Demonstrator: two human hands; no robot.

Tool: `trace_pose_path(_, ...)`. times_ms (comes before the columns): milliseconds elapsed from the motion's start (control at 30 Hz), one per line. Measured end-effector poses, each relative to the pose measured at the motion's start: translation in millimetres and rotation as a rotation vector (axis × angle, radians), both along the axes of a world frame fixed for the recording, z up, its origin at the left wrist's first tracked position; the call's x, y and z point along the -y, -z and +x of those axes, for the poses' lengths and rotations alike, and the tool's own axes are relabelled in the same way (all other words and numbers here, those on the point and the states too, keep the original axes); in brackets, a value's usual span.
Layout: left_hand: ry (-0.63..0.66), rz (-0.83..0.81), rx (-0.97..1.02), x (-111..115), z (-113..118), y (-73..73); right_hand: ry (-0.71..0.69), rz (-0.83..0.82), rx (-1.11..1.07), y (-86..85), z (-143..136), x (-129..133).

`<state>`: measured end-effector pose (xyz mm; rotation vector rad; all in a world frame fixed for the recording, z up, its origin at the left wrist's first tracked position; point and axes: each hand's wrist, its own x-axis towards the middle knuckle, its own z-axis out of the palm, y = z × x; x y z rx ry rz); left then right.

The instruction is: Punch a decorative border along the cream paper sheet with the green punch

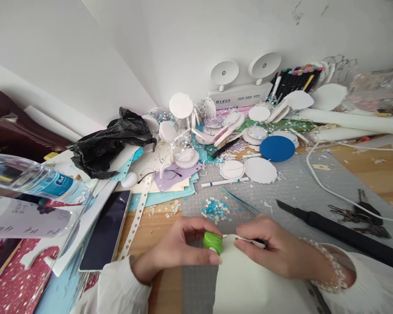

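Note:
Thumb and fingers of my left hand (186, 246) are closed round a small green punch (212, 242), which sits at the top left edge of a cream paper sheet (258, 283). My right hand (271, 248) pinches the top edge of that sheet, just right of the punch. Beyond the hands, a small heap of blue and white confetti pieces (216, 208) lies on the grey cutting mat (196, 279). Tweezers (239, 199) rest on the mat near my right hand. A cream strip with punched holes (136, 220) lies to the left.
A phone (106, 231), a plastic bottle (42, 179) and a black bag (114, 139) are at the left. White discs (260, 170) and a blue disc (277, 148) lie ahead. At the right are a black pen-like tool (340, 233), keys (360, 218) and a white cable (330, 189).

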<state>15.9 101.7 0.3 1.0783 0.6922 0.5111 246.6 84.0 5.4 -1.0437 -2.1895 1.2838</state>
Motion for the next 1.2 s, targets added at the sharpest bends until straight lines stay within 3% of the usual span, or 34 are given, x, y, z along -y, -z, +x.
trace_pose_path(233,0.046,0.094,-0.119,3.3,1.1,-1.6,-0.028,-0.013,-0.015,-1.0,1.0,-1.2)
trace_pose_path(533,-0.028,0.012,-0.088,4.7,1.7,-0.1,-0.022,0.030,0.020,0.9,0.7,0.6)
trace_pose_path(900,-0.087,-0.026,-0.027,-1.0,1.7,-9.6,-0.042,-0.224,-0.076,-2.8,-2.5,-1.9)
trace_pose_path(1200,-0.148,-0.030,0.022,0.1,0.4,-2.2,0.048,-0.287,-0.120,-2.1,-4.1,-2.5)
